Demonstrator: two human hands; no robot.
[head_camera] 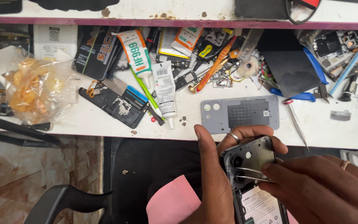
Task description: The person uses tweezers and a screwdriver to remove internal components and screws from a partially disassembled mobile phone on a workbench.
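Opened phone (253, 174): held below the workbench (187, 120) edge, left hand (216, 174) fingers wrapped round it. Right hand (311, 186): fingertips pinched on tweezers (249, 173) (tips at camera housing). Grey back cover (240, 113) on bench.

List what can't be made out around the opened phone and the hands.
Head view:
- Opened phone: lower end cut off by the bottom edge.
- Tweezers: rear end hidden under the right hand.
- Left hand: palm hidden behind the phone.

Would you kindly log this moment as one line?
left hand: holds phone | right hand: tweezers at camera area | bench: grey cover
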